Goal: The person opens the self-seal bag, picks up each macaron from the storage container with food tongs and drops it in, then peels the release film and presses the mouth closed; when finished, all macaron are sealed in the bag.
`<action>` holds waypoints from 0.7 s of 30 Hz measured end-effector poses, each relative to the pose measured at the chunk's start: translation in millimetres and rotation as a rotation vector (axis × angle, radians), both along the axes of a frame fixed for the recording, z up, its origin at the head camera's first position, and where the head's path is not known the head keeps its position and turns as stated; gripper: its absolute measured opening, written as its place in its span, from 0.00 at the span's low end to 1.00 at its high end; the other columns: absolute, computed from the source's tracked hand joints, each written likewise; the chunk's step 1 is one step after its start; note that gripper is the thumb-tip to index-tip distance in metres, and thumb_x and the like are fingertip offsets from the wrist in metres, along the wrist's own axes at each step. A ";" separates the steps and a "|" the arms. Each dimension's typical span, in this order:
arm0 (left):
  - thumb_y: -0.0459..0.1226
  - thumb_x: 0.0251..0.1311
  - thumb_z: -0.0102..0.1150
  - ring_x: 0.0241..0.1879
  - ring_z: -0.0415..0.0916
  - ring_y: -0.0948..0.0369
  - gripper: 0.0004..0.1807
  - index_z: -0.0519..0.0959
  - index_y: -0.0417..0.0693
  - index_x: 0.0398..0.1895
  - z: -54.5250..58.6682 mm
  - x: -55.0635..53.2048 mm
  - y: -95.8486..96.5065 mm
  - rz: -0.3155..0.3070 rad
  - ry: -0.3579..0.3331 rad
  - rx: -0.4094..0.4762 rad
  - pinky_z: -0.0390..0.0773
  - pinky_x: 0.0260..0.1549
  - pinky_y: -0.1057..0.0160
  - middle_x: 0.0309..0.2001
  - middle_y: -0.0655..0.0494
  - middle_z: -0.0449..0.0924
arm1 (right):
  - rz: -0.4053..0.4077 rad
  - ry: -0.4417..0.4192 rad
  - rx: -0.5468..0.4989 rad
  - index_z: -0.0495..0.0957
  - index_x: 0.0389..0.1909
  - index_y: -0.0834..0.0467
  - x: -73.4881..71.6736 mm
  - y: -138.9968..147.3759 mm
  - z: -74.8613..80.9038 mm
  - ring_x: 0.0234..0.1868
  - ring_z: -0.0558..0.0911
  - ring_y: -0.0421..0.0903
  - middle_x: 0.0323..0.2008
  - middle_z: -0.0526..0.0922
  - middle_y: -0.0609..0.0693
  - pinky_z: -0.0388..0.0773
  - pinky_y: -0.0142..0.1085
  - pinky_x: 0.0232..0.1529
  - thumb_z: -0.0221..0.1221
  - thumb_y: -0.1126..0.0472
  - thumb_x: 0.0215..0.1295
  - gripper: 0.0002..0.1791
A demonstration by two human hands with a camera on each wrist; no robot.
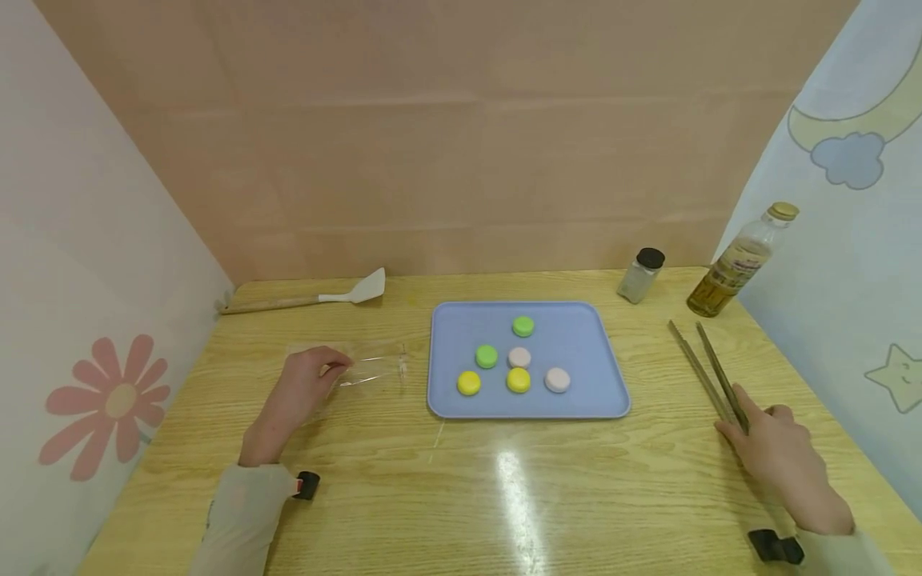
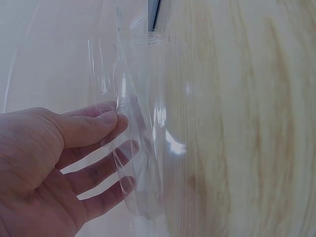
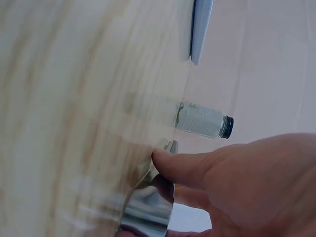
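My left hand (image 1: 302, 388) pinches the near edge of a clear plastic bag (image 1: 378, 370) between thumb and forefinger, left of the tray. In the left wrist view the film (image 2: 143, 163) stands up from the wood, and the other fingers lie spread behind it. At the table's right side my right hand (image 1: 781, 452) grips metal tongs (image 1: 699, 370), thumb on one arm and fingers on the other. The tips of the tongs are apart and point away from me, with nothing between them. The right wrist view shows their shiny bent end (image 3: 148, 210) under the thumb.
A blue tray (image 1: 579, 332) in the middle bears several macarons (image 1: 519, 380), green, yellow and pale pink. A white spatula (image 1: 353, 293) with a wooden handle lies at the back left. At the back right are a black-capped jar (image 1: 639, 278) and an oil bottle (image 1: 735, 268).
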State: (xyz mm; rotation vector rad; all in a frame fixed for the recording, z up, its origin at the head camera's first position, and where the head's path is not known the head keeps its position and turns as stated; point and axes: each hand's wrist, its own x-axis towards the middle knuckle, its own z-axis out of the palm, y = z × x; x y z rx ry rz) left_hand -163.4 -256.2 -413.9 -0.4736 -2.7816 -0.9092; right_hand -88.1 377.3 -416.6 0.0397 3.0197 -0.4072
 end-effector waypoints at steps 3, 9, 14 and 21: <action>0.24 0.64 0.63 0.45 0.83 0.45 0.07 0.86 0.35 0.42 0.8 0.8 0.2 -0.002 -0.002 0.001 0.82 0.41 0.47 0.44 0.42 0.86 | 0.027 0.007 -0.001 0.45 0.74 0.76 -2.7 0.0 -0.7 0.21 0.71 0.53 0.45 0.61 0.88 0.66 0.42 0.17 0.48 0.53 0.82 0.38; 0.24 0.64 0.63 0.45 0.83 0.45 0.07 0.86 0.35 0.42 0.0 -0.8 0.3 0.006 0.005 -0.016 0.82 0.43 0.46 0.43 0.42 0.86 | 0.024 0.010 -0.014 0.48 0.73 0.78 -5.3 -2.4 -0.7 0.21 0.70 0.50 0.49 0.63 0.83 0.66 0.42 0.19 0.50 0.62 0.79 0.34; 0.24 0.64 0.63 0.45 0.83 0.45 0.07 0.87 0.35 0.42 -1.5 -2.2 1.1 0.002 0.007 -0.028 0.82 0.44 0.46 0.43 0.42 0.86 | 0.019 0.010 -0.011 0.48 0.73 0.78 -1.9 -1.5 -1.3 0.21 0.68 0.49 0.48 0.63 0.82 0.64 0.41 0.19 0.49 0.65 0.78 0.33; 0.23 0.64 0.63 0.45 0.83 0.45 0.07 0.87 0.35 0.41 1.8 -1.8 0.6 0.005 0.000 -0.020 0.82 0.44 0.46 0.43 0.42 0.86 | 0.015 0.020 -0.011 0.45 0.73 0.78 2.1 0.9 -1.1 0.16 0.62 0.48 0.50 0.59 0.83 0.61 0.39 0.17 0.44 0.67 0.78 0.32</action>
